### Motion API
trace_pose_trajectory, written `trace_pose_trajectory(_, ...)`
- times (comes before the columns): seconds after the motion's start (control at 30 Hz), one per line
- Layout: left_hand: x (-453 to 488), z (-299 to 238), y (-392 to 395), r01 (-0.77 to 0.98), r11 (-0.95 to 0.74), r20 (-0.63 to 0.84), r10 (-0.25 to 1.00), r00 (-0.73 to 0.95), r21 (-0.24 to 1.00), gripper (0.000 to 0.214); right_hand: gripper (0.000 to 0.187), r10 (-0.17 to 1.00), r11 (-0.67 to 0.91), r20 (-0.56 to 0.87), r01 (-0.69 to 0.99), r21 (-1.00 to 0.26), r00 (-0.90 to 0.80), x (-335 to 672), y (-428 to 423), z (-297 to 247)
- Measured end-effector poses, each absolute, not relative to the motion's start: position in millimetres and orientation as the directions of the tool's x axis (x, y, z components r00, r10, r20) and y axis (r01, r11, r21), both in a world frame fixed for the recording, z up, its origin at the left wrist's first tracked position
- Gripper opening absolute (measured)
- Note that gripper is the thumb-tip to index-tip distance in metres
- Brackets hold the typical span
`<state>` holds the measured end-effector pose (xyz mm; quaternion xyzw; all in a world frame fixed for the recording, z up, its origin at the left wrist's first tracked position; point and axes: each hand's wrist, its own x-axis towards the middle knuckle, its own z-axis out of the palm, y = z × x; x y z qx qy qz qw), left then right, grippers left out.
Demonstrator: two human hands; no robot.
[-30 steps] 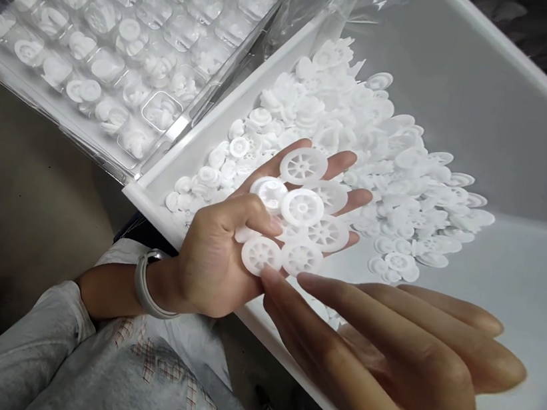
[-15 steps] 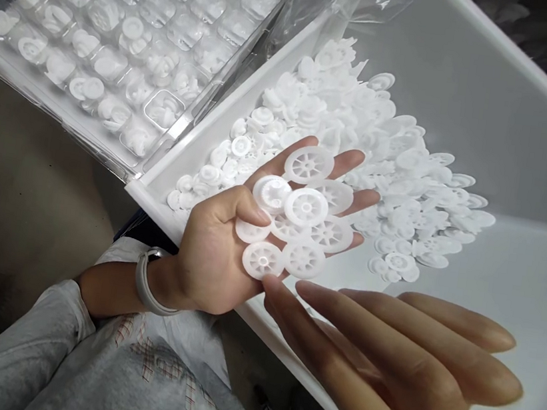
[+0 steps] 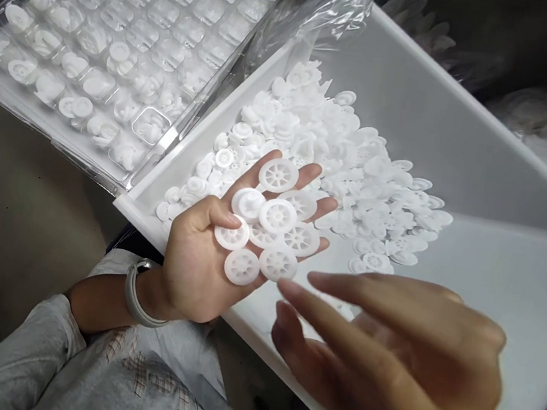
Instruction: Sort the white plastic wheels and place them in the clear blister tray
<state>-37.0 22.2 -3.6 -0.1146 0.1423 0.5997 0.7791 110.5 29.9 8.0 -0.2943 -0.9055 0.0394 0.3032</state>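
Several white spoked plastic wheels (image 3: pixel 278 216) lie spread over the upturned palm and fingers of my left hand (image 3: pixel 201 256). The thumb presses on one wheel at the palm's edge. My right hand (image 3: pixel 395 355) is close by on the right, somewhat blurred. Its thumb and two fingers point towards the wheels, apart from each other, and the other fingers are curled. I see nothing between them. One fingertip is at or just beside the lowest right wheel; whether it touches, I cannot tell.
Beneath my hands is a white bin (image 3: pixel 447 113) with a heap of small white plastic parts (image 3: pixel 359 169). Left of it stands a clear compartment tray (image 3: pixel 149 34), with white parts in its nearer pockets. Crumpled clear plastic film (image 3: pixel 329 11) hangs over the bin's corner.
The view has shifted, so bin, tray and left hand sit further left. My right hand's outer fingers have curled in. The wheel under my left thumb now shows its face more.
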Motion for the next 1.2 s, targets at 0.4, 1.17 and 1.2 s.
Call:
trace_pose_trajectory(0.4, -35.8, -3.3, 24.0, -0.943, 0.330, -0.357, 0.878, 0.320, -0.036, 0.062, 0.030, 0.574, 0.818, 0.330, 0.543, -0.189, -0.749, 98.4, 71.1, 26.4)
trace_pose_trajectory(1.17, -37.9, -3.3, 23.5, -0.931, 0.363, -0.341, 0.874, 0.348, -0.020, 0.065, 0.020, 0.639, 0.760, 0.217, 0.561, -0.329, -0.738, 106.8, 76.7, 30.5)
trace_pose_trajectory(1.2, -37.9, -3.7, 23.2, -0.931, 0.366, -0.335, 0.875, 0.350, -0.019, 0.063, 0.020, 0.642, 0.759, 0.228, 0.564, -0.326, -0.732, 106.2, 75.8, 30.6)
